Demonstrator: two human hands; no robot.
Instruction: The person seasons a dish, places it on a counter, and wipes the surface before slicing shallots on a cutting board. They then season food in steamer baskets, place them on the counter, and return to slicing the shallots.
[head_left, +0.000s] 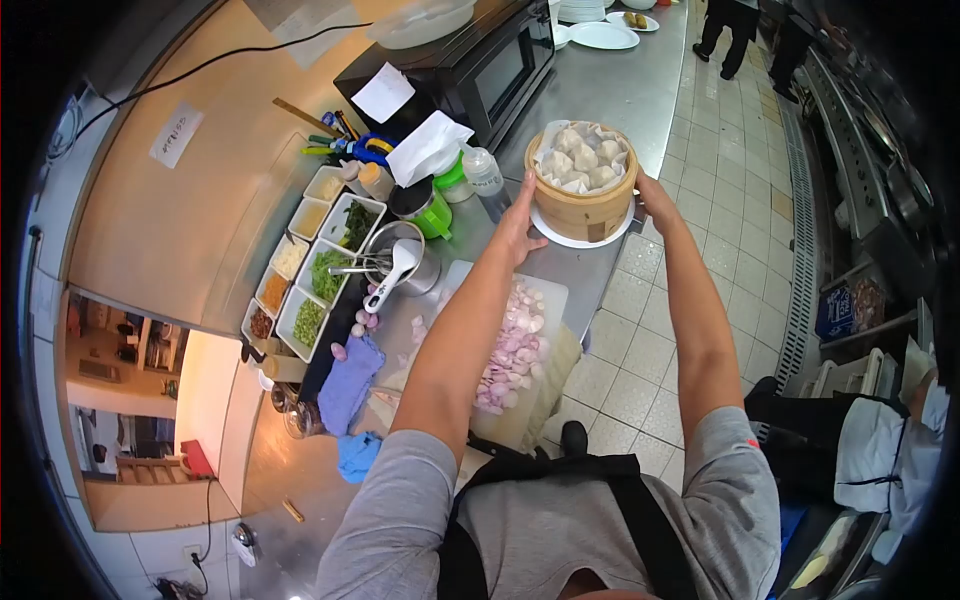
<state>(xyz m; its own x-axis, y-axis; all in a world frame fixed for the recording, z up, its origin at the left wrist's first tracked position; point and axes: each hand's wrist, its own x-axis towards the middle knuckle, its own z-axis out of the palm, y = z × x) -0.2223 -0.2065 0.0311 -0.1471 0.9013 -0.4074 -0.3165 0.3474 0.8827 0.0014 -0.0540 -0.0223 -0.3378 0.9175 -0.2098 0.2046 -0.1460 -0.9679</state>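
A round bamboo steamer (575,208) filled with several pale dumplings (588,155) on white paper sits on a white plate (555,233). It is at the edge of the steel counter, in the upper middle of the view. My left hand (518,228) grips its left side, with the thumb low by the plate. On the opposite side my right hand (652,203) holds the wall, its fingers partly hidden behind the steamer. Under my left forearm, sliced shallots (515,350) lie on a white cutting board (548,290).
Containers of chopped greens (327,272) and a metal pot (418,275) with a white ladle stand left. A microwave (500,75) and a clear bottle (484,172) are further up. Co-workers' legs (728,35) show far off; another person (870,440) stands right, near the stoves.
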